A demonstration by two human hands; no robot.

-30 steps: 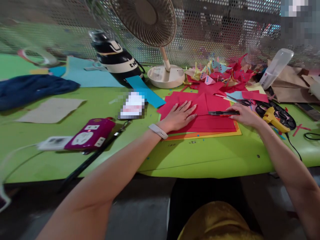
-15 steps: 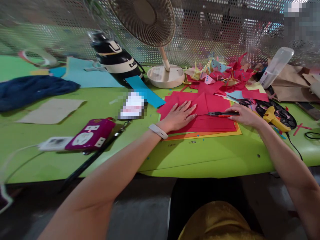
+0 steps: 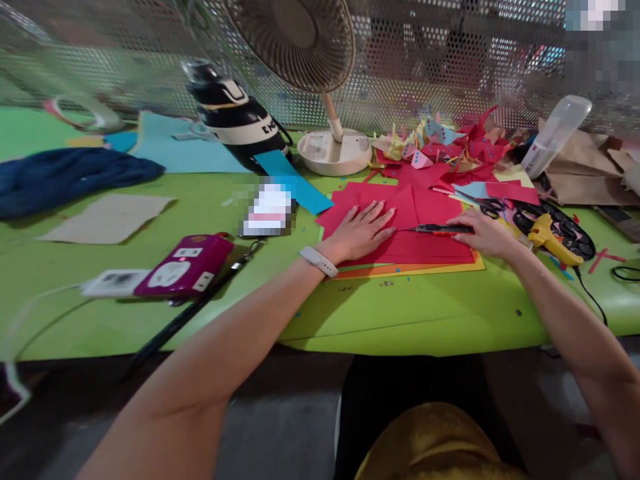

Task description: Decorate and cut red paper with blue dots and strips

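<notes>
My left hand [image 3: 361, 231] lies flat with fingers spread on a stack of red paper sheets [image 3: 430, 248] on the green table [image 3: 415, 313]. My right hand [image 3: 483, 232] is closed round a black and orange utility knife [image 3: 436, 229], whose blade points left along the red paper toward my left fingertips. Orange and yellow sheets [image 3: 440, 268] stick out under the red stack. A white band [image 3: 318, 261] is on my left wrist.
A desk fan [image 3: 334, 150] and a black and white bottle [image 3: 235, 120] stand behind. Folded paper shapes [image 3: 445, 143], scissors [image 3: 493, 208], a yellow glue gun [image 3: 553, 239] and a clear bottle [image 3: 555, 137] lie right. A magenta power strip [image 3: 183, 265] and blue cloth [image 3: 65, 177] lie left.
The knife has slid a little to the left along the red paper, toward my left hand. My left hand has stayed flat in place.
</notes>
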